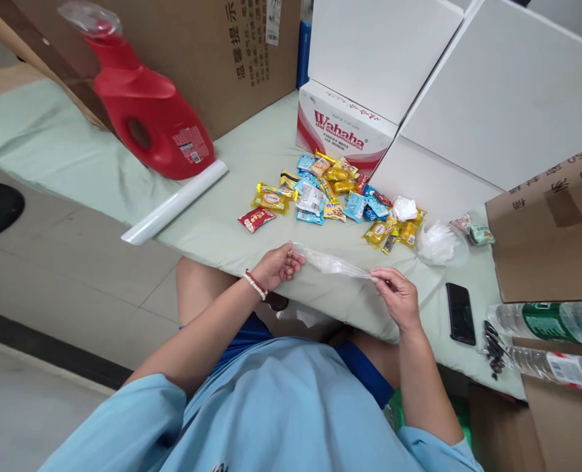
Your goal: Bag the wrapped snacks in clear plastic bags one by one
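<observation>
The left hand (278, 265), with a string of pale beads and a red band at the wrist, pinches one end of a clear, thin plastic bag (331, 263), and the right hand (395, 295) pinches the other end between thumb and fingers. The bag hangs between the two hands over the near edge of the pale green cloth-covered worktop (252, 242); it is drawn out long and narrow, see-through and crinkled, with whitish creases bunched along the middle and a thin, taut stretch tapering toward the right hand. Whether it holds anything cannot be told. Just beyond the hands lies a loose heap of small wrapped snacks (320, 190) in yellow, blue, white and red packets, with one flat red packet (256, 219) nearest the left hand. Past the heap stands a white and red Wahaha carton (343, 128). Beyond the left hand and farther to its left, a white plastic roll (175, 202) lies slantwise near the base of a large red plastic jug (146, 111). Beyond the right hand sits a crumpled, translucent white plastic bundle (437, 241), and to the right of that hand lies a black smartphone (461, 313), with two clear plastic bottles (549, 322) on their sides farther right.
</observation>
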{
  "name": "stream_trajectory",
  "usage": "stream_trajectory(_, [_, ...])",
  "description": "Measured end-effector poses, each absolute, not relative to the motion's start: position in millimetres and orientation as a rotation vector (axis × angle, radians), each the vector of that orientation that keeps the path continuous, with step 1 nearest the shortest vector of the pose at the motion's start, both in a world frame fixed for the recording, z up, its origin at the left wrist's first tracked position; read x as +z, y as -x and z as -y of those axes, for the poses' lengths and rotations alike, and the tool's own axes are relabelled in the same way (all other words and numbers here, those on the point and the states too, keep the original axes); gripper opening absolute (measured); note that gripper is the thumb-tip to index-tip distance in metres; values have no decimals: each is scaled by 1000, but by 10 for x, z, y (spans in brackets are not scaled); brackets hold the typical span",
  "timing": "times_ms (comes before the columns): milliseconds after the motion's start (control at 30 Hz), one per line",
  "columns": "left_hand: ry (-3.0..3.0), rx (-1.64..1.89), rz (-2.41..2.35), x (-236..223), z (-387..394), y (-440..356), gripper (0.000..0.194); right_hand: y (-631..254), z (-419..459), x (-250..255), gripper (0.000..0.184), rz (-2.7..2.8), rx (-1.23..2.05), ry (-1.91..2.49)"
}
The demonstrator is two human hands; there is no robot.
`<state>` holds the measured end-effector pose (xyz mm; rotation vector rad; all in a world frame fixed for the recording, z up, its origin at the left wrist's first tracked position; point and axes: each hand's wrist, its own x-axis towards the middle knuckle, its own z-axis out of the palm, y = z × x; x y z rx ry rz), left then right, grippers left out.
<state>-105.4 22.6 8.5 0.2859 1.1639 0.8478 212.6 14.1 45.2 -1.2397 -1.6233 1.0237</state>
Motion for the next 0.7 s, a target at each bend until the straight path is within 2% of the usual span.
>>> stream_trajectory(167, [-106, 866, -1017, 90, -341, 1190, 19, -2367, -113, 304, 9, 1435, 1049, 1198])
stream_trajectory(300, [-72, 920, -974, 69, -382, 1195, 8, -2469, -91, 174, 9, 1508, 1025, 1223])
stream_trajectory(500, [-105, 949, -1107, -58, -383, 1265, 10, -2515, -66, 60, 25, 1589, 963, 1442])
stream_trajectory(600, [-133, 945, -1136, -52, -322, 1251, 14, -2462, -18, 31, 42, 1243, 1172, 1411])
stream_trajectory(700, [-195, 962, -1147, 5, -236, 1137, 35, -2350, 24, 33, 60, 870, 1465, 1239])
